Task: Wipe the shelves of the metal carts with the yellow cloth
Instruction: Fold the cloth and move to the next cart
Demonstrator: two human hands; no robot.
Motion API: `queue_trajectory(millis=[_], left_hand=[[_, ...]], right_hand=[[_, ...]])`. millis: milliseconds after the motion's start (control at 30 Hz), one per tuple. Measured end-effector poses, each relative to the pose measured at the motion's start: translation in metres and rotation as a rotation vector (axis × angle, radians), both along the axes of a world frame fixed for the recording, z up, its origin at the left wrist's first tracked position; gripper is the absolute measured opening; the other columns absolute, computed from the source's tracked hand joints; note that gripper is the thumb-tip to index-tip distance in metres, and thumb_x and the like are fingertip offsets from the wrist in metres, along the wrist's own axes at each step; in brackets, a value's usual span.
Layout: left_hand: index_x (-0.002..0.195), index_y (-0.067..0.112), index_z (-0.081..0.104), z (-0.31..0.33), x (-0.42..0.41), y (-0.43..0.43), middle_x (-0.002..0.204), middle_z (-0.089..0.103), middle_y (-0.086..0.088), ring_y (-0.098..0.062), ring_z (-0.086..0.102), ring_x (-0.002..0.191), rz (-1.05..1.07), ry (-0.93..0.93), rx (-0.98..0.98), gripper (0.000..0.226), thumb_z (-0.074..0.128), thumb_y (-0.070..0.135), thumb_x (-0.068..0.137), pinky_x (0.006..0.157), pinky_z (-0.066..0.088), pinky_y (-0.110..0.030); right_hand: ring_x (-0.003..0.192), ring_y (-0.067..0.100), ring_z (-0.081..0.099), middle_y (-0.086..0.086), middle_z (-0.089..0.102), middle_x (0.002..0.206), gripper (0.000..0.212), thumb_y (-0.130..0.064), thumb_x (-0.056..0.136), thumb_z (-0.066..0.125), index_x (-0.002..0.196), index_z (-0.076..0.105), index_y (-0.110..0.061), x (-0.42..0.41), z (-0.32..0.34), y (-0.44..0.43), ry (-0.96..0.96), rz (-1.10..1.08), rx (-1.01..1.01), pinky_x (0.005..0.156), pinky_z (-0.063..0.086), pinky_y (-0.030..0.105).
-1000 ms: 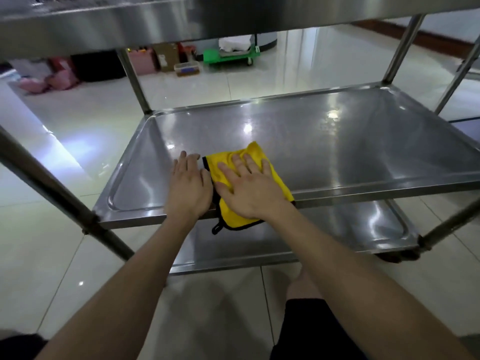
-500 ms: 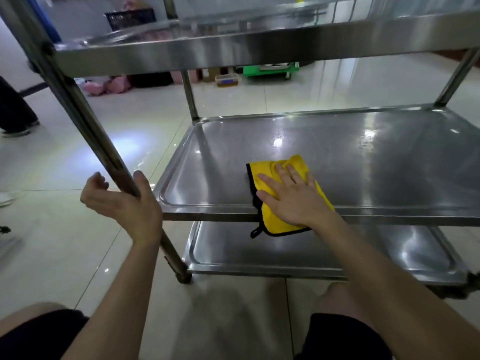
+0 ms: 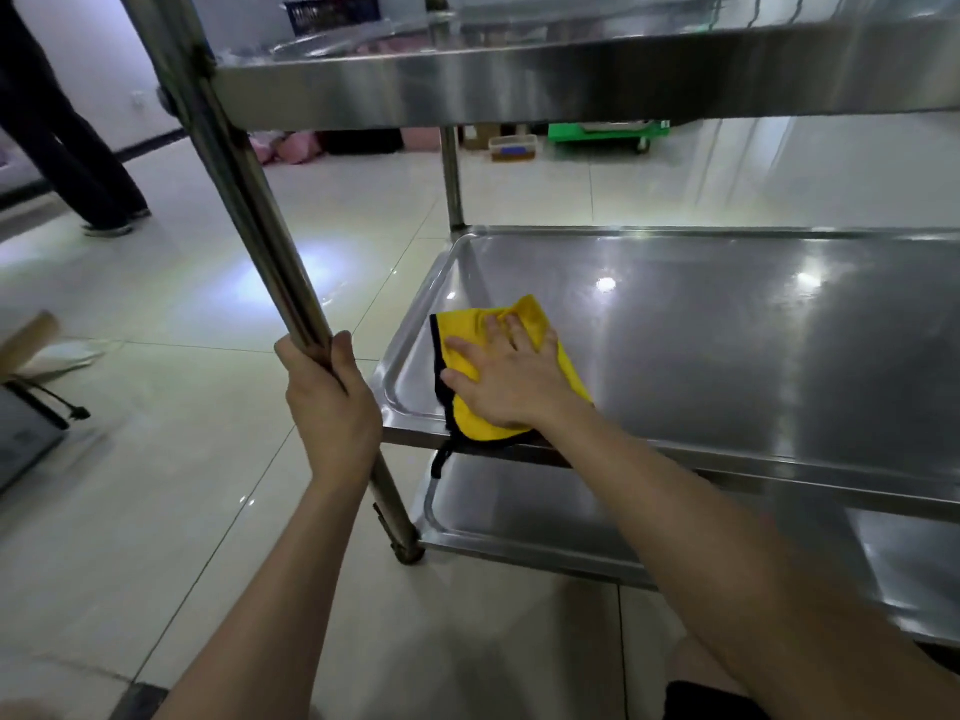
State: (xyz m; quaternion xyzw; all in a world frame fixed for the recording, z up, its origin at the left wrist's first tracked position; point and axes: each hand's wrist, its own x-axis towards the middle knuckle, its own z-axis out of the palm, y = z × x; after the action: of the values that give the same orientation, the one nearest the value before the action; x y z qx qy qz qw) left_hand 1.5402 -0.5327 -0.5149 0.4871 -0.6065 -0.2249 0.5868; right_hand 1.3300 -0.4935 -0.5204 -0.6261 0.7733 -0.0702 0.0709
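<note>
Right hand point(image 3: 506, 379) flat on the yellow cloth point(image 3: 470, 423), fingers spread, pressing it onto the middle shelf point(image 3: 727, 330) at centre frame, close to that shelf's near left corner, with the cloth's black-edged tail drooping over the front lip. Left hand point(image 3: 332, 402) wraps the cart's upright post point(image 3: 234, 163), fingers curled round it: a solid brace. To do this well, I'd say put palm weight down, make long overlapping strokes toward the right of the frame, then trace the raised rim and corners. Most of the shelf lies right of the cloth, so plenty is left, and the lower shelf point(image 3: 519, 511) waits beneath. The top shelf point(image 3: 571, 80) spans the upper frame and could cramp the reach. Someone's legs point(image 3: 67, 148) stand upper left, with a green trolley point(image 3: 608, 132) far behind
</note>
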Motion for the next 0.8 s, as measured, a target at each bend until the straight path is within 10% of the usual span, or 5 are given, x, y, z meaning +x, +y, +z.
queue_trajectory(millis=[367, 800], left_hand=[[0.115, 0.023, 0.034, 0.006, 0.009, 0.003, 0.093, 0.063, 0.014, 0.002, 0.064, 0.081, -0.071, -0.102, 0.058, 0.015, 0.045, 0.034, 0.116, 0.06, 0.045, -0.008], [0.112, 0.017, 0.033, 0.014, 0.01, 0.01, 0.085, 0.064, -0.002, -0.007, 0.062, 0.071, -0.124, -0.1, 0.053, 0.019, 0.047, 0.03, 0.115, 0.052, 0.038, -0.016]], right_hand=[[0.163, 0.042, -0.006, 0.012, -0.002, 0.179, 0.074, -0.075, 0.101, 0.018, 0.168, 0.015, -0.044, -0.046, 0.02, -0.139, 0.0, -0.206, 0.079, 0.121, -0.004, 0.078], [0.165, 0.032, -0.003, 0.006, 0.001, 0.18, 0.093, -0.093, 0.085, -0.003, 0.165, 0.017, -0.049, 0.082, 0.006, 0.034, 0.011, 0.178, -0.042, 0.124, -0.003, 0.072]])
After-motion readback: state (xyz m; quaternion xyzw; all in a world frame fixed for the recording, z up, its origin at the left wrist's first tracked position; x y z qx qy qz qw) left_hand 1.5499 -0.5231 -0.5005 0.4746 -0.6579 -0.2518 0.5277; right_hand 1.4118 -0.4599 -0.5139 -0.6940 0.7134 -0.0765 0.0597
